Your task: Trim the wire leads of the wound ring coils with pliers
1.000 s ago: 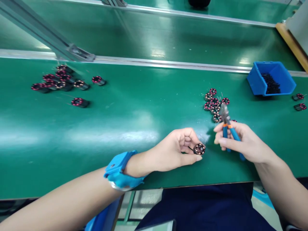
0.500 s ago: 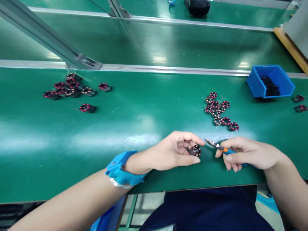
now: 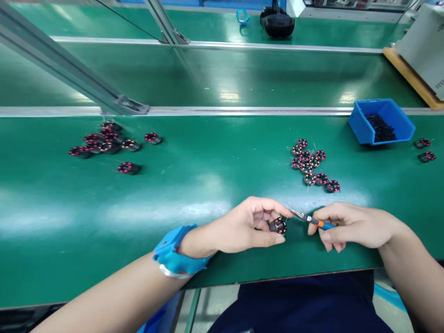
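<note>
Holding the stator: the left hand (image 3: 248, 226) pinches a small wound stator (image 3: 278, 225) between thumb and fingertips and is closed on it, just over the green bench (image 3: 208, 185) near its front edge.
Holding the tool: the right hand (image 3: 350, 226) is wrapped around the blue-and-orange handles of small cutters (image 3: 307, 218).
Cutter nose: it points left toward the stator and ends just beside the left thumb tip. Whether it touches the stator or a wire, and whether the blades are parted, is too small to tell.
Hands: they face each other, close together, with the fingertips not touching.
Left wrist: it wears a blue strap (image 3: 176, 252).
Beyond the right hand: a loose cluster of stators (image 3: 312, 164) lies flat on the bench, with thin wire ends sticking out.
Farther right of that hand: a blue bin (image 3: 379, 121) holds small dark pieces, and two more stators (image 3: 425, 149) lie just past it.
Beyond and left of the left hand: well away, another group of stators (image 3: 104, 141) lies on its sides.
Behind both groups: a metal rail (image 3: 243, 111) runs across the bench.
</note>
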Tool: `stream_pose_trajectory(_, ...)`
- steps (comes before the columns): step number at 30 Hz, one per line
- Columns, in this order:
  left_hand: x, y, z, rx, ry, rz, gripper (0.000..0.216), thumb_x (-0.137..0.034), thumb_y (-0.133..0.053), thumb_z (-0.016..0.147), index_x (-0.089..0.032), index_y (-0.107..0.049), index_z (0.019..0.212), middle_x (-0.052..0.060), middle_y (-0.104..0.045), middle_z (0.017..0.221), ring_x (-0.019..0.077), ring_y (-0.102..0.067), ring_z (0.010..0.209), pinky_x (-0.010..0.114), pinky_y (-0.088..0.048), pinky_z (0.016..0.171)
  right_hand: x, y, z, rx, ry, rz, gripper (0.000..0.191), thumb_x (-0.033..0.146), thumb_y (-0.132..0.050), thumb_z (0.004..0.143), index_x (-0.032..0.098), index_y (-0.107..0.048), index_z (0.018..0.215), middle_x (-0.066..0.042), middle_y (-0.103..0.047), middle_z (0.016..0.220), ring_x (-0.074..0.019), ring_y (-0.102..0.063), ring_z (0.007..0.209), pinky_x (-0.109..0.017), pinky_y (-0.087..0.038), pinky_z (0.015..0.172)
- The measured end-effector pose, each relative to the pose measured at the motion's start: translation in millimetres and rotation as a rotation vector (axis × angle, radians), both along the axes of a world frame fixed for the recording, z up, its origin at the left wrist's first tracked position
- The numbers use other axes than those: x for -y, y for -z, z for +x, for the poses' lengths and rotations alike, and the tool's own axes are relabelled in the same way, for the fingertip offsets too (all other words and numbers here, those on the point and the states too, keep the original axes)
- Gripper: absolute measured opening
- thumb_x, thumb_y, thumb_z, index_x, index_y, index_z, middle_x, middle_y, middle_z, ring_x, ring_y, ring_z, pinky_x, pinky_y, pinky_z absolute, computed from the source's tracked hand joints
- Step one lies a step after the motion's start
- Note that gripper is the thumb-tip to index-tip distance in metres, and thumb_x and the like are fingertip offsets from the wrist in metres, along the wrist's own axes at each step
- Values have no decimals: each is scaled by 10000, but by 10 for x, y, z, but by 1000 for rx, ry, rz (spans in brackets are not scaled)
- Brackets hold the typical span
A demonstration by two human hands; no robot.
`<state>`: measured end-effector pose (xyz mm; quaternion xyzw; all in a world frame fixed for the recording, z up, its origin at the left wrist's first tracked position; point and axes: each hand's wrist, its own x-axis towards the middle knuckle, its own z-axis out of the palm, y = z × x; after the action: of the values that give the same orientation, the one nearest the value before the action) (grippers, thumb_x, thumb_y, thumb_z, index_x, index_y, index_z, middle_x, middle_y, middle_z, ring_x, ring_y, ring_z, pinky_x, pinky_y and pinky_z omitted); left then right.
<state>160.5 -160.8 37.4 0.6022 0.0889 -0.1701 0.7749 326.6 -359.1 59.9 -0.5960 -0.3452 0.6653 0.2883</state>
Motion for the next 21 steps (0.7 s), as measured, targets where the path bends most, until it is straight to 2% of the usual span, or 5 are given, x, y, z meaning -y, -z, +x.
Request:
stream_pose_trajectory(17,-9,-10,5,-6,18,-8,348,-115,-742,716,-132,-646,1050,34,-665,904,86,-579,719,220,-484,678,-33,-17,2,62,-30,-36,192,203,-560,823,124,-629,984,8,-619,639,-93,-559,526,-213,-466,526)
stream_pose_trajectory(21,-4,4,3,11,9,-19,356,-131,-750,717,-138,-642,1056,17,-644,853,88,-575,715,223,-487,674,-31,-16,8,70,-34,-31,186,204,-559,822,126,-634,972,9,-619,628,-91,-551,515,-211,-462,515)
